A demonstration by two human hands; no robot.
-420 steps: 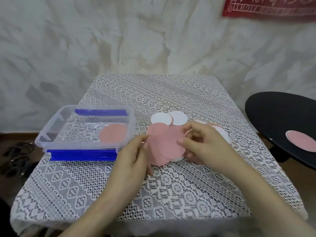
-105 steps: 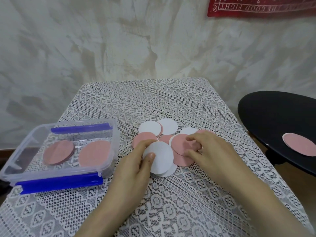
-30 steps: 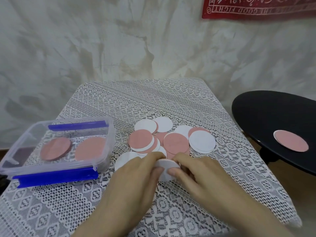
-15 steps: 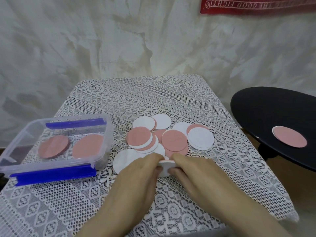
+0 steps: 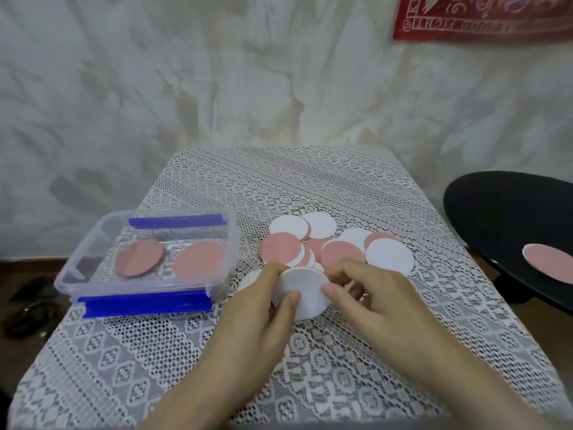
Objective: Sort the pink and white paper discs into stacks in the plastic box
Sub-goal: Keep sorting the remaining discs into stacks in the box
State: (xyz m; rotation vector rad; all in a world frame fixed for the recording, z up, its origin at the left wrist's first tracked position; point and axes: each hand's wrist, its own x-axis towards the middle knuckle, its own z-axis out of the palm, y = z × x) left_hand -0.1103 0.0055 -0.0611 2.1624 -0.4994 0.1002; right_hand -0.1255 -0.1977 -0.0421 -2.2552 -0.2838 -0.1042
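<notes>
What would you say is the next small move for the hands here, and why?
Probably carry the white disc, pinched by the left hand and the right hand, into the plastic box, clear of its two pink piles, since no white stack shows there yet.

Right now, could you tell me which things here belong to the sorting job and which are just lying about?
Job: white disc in left hand and right hand; disc pile; plastic box.
Lying about: black table, red wall hanging.
</notes>
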